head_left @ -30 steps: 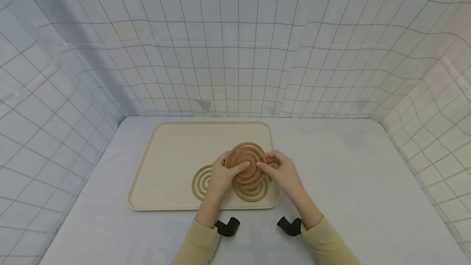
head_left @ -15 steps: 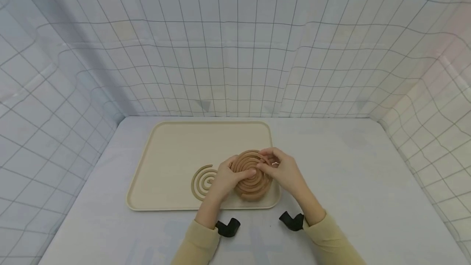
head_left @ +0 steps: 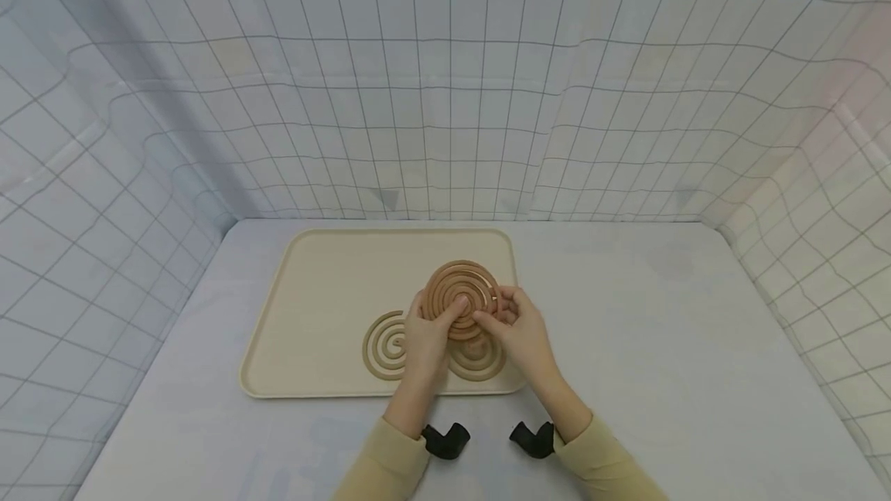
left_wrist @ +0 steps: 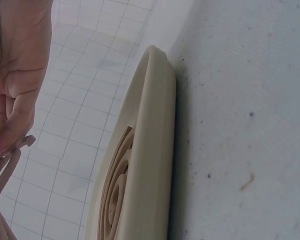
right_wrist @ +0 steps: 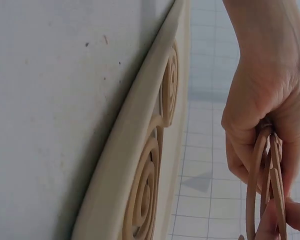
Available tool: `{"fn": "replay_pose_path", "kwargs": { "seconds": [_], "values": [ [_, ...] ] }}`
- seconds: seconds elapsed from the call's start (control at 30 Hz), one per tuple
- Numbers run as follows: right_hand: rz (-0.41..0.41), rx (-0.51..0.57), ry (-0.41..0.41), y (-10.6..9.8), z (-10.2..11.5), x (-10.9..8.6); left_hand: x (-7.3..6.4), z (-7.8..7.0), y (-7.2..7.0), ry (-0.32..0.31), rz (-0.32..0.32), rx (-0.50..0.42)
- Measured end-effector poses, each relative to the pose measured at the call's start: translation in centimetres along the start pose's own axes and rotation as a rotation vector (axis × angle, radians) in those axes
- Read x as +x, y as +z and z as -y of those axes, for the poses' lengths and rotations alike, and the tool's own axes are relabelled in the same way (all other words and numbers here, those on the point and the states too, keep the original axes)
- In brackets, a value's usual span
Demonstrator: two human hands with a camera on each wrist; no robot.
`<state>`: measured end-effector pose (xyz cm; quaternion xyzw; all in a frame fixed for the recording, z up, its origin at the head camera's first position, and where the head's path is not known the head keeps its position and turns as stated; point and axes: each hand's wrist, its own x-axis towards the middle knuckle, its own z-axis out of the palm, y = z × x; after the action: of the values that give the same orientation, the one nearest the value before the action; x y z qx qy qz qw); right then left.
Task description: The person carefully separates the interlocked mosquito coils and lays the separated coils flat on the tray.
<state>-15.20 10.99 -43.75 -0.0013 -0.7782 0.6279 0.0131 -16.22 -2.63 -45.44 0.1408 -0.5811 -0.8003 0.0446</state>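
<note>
A brown mosquito coil (head_left: 455, 269), seemingly layered with another, is held up between both hands over the tray's right part. My left hand (head_left: 425, 342) grips its left side, thumb across the face near the centre. My right hand (head_left: 525, 335) pinches the right edge between thumb and fingers. In the right wrist view, the held coil (right_wrist: 253, 190) appears edge-on as several thin strands spread slightly apart. Two paler coils lie flat on the cream tray (head_left: 327, 269): the left coil (head_left: 369, 350) is partly covered by my left hand, the right coil (head_left: 480, 374) partly by the held one.
The tray stands on a white table (head_left: 626, 284), its raised rim (left_wrist: 150, 150) close to my wrists. Black wrist pieces (head_left: 447, 441) sit on both forearms near the sleeves. White grid-patterned curtains (head_left: 445, 99) enclose the back and sides.
The held coil first went down and right, then came back up and left with both hands. More of the right coil on the tray shows now than half a second ago.
</note>
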Motion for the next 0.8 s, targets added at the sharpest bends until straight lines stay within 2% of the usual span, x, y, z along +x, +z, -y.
{"fn": "replay_pose_path", "kwargs": {
  "seconds": [0.1, 0.2, 0.3, 0.43, 0.5, 0.57, 0.67, 0.8],
  "values": [
    [0.018, -0.054, 0.007, -0.6, 0.2, 0.2, -0.1, 0.0, 0.0, -0.025, 0.049, -0.019],
    [0.084, -0.105, 0.009, -1.7, 0.4, 0.7, 0.1, -0.2, -0.3, -0.070, 0.150, -0.010],
    [0.173, -0.168, -0.001, -2.8, 0.6, 1.0, 0.3, -0.5, -0.8, -0.110, 0.306, -0.012],
    [0.289, -0.261, -0.055, -4.1, 0.9, 1.2, 0.8, -0.9, -1.7, -0.184, 0.517, -0.036],
    [0.345, -0.283, -0.089, -4.5, 1.0, 1.3, 0.9, -1.2, -2.2, -0.245, 0.589, -0.047],
    [0.396, -0.312, -0.134, -4.8, 1.1, 1.3, 1.1, -1.3, -2.5, -0.310, 0.628, -0.038],
    [0.456, -0.356, -0.178, -5.0, 1.1, 1.3, 1.2, -1.3, -2.8, -0.392, 0.641, -0.020],
    [0.486, -0.379, -0.193, -4.9, 1.0, 1.2, 1.3, -1.3, -2.9, -0.431, 0.640, -0.039]
  ]
}}
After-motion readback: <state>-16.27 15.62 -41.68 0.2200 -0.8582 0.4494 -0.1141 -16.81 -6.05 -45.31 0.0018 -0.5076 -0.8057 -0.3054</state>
